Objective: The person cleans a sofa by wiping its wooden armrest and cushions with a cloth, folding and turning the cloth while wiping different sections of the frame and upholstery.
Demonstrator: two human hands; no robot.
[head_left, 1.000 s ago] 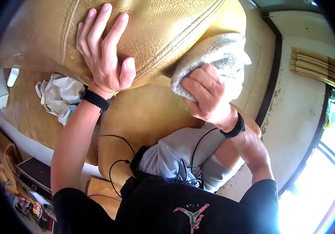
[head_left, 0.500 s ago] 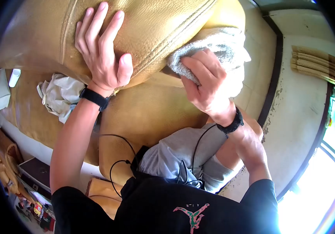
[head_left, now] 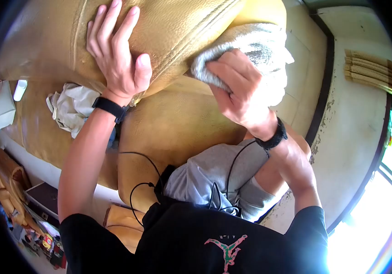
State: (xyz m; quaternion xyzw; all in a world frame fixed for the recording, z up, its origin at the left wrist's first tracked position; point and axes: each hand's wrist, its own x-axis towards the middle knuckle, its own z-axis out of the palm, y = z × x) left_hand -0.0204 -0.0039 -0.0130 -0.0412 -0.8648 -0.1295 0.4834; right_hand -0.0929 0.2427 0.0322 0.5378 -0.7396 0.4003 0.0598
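Cloth (head_left: 246, 39) bunched in the right hand (head_left: 241, 89), its fingers curled and gripping; folds lie under the fingertips and spread out past the knuckles, washed out by glare on the outer side. Cloth against the tan cushion (head_left: 177, 34). Seam (head_left: 191, 36) between the two hands. Left hand (head_left: 119, 61) on the cushion, fingers spread, grasping nothing. Rag (head_left: 73, 105) crumpled beyond the left wrist, away from those fingers.
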